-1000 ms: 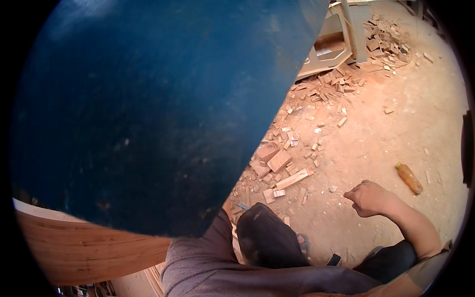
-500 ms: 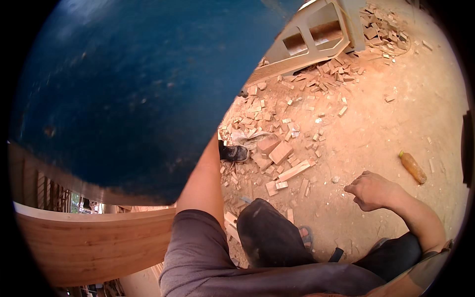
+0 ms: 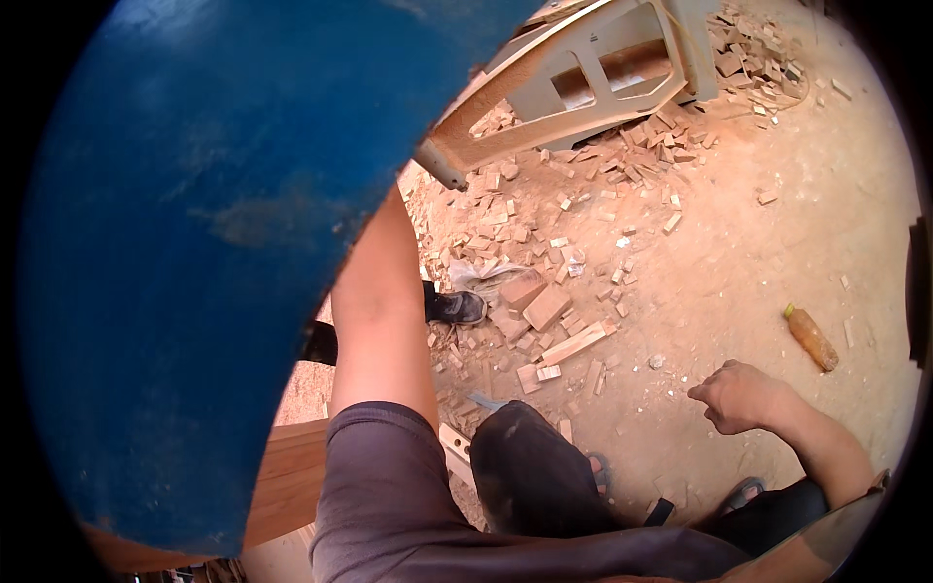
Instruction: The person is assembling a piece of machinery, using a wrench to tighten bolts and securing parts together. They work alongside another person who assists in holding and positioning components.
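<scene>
A large blue panel with a scuffed surface and worn edge fills the left side, very close. My left forearm reaches up and passes behind its edge; my left hand is hidden there, so what it touches cannot be seen. On the right, my right hand hangs over the dusty floor with its fingers curled in and nothing visible in it. Partly covered by the panel, a reddish-brown wooden board lies at the lower left.
A pale machine frame stands at the top, with wood offcuts piled beside it. Cut blocks litter the floor near a shoe. To the right lies an amber-brown bottle. A sandalled foot shows at the lower right.
The blue panel's edge has shifted left and its lower part reaches further down, covering more of the board. More of my left forearm shows. My right hand has moved slightly right and down.
</scene>
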`<action>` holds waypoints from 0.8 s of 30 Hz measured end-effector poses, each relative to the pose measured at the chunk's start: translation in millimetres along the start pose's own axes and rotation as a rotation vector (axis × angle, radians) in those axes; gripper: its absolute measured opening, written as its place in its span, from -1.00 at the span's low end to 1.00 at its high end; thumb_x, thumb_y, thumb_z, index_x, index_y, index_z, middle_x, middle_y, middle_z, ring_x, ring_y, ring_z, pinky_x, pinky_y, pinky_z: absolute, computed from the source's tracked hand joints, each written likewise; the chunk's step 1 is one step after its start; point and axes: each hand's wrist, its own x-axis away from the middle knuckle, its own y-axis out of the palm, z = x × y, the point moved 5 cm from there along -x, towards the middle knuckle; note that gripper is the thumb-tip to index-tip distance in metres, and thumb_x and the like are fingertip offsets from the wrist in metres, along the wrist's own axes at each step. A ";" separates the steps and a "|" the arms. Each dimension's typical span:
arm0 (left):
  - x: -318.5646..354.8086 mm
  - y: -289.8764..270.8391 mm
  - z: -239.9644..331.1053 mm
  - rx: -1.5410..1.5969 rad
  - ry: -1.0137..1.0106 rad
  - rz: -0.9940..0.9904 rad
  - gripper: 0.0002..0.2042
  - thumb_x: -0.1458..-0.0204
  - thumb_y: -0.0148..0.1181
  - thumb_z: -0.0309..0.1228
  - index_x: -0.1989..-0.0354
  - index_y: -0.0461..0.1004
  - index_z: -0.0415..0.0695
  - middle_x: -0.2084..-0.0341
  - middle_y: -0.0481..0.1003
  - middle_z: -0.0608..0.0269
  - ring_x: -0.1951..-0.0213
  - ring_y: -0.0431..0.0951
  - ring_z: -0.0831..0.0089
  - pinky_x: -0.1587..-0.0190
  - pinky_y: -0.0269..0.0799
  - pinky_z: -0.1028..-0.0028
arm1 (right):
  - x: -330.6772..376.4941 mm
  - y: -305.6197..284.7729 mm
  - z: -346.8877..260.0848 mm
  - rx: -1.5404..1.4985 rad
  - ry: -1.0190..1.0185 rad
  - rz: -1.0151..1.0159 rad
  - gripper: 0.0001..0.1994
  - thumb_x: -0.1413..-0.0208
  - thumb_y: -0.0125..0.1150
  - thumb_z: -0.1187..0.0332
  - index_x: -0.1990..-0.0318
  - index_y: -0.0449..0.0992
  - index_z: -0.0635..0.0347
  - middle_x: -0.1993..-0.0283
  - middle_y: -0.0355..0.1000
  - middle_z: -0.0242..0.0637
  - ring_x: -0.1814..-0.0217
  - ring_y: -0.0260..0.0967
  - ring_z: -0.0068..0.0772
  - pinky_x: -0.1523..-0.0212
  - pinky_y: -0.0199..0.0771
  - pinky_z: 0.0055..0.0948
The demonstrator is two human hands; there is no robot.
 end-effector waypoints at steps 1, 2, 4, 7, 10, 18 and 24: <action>3.3 5.5 -0.6 0.021 0.017 0.009 -0.77 0.08 0.42 -0.53 0.28 0.49 -0.28 0.49 0.50 0.15 0.62 0.53 0.27 0.54 0.58 0.27 | 0.5 2.2 1.8 -0.006 0.007 0.000 -0.68 0.01 0.14 0.36 0.07 0.57 0.19 0.29 0.60 -0.07 0.11 0.58 -0.04 -0.07 0.46 -0.10; 12.2 14.6 0.5 0.040 0.032 0.020 -0.78 0.08 0.41 -0.54 0.29 0.49 -0.28 0.49 0.50 0.15 0.63 0.52 0.28 0.55 0.57 0.27 | 2.5 5.8 3.3 -0.013 0.013 -0.003 -0.68 0.01 0.14 0.36 0.07 0.57 0.19 0.29 0.60 -0.07 0.11 0.58 -0.04 -0.07 0.46 -0.10; 21.6 20.1 2.7 0.061 0.039 0.029 -0.79 0.08 0.39 -0.56 0.30 0.49 -0.29 0.50 0.49 0.15 0.64 0.51 0.28 0.57 0.56 0.27 | 2.5 7.0 2.2 -0.019 0.003 -0.006 -0.69 0.02 0.14 0.37 0.09 0.57 0.19 0.30 0.60 -0.06 0.12 0.58 -0.04 -0.06 0.47 -0.10; 31.1 19.8 11.5 0.061 0.042 0.033 -0.81 0.10 0.38 -0.58 0.34 0.48 -0.30 0.51 0.50 0.15 0.64 0.51 0.29 0.59 0.55 0.27 | -2.0 -0.2 -5.1 -0.014 -0.038 0.018 -0.71 0.03 0.13 0.38 0.13 0.58 0.19 0.33 0.59 -0.05 0.16 0.58 -0.02 -0.03 0.48 -0.09; 52.0 30.2 22.5 0.075 0.062 0.072 -0.83 0.12 0.36 -0.60 0.38 0.47 -0.31 0.54 0.50 0.13 0.64 0.51 0.30 0.59 0.55 0.28 | -1.8 -6.9 -11.7 0.000 -0.066 0.080 -0.74 0.05 0.13 0.39 0.18 0.59 0.20 0.36 0.59 -0.04 0.20 0.58 0.00 0.00 0.50 -0.07; 126.2 65.1 56.8 0.068 0.113 0.087 -0.85 0.13 0.34 -0.61 0.42 0.46 -0.32 0.60 0.49 0.13 0.71 0.49 0.32 0.63 0.53 0.32 | 2.1 -17.2 -18.3 0.055 -0.094 0.127 -0.81 0.04 0.15 0.38 0.26 0.57 0.20 0.39 0.58 -0.04 0.22 0.58 0.02 0.03 0.50 -0.07; 178.0 94.7 84.6 0.133 0.043 0.017 -0.81 0.09 0.36 -0.58 0.36 0.43 -0.29 0.54 0.48 0.13 0.69 0.49 0.30 0.61 0.52 0.31 | 6.6 -16.9 -20.2 0.083 -0.125 0.138 -0.83 0.00 0.15 0.37 0.28 0.57 0.20 0.41 0.57 -0.05 0.25 0.58 0.03 0.08 0.52 -0.04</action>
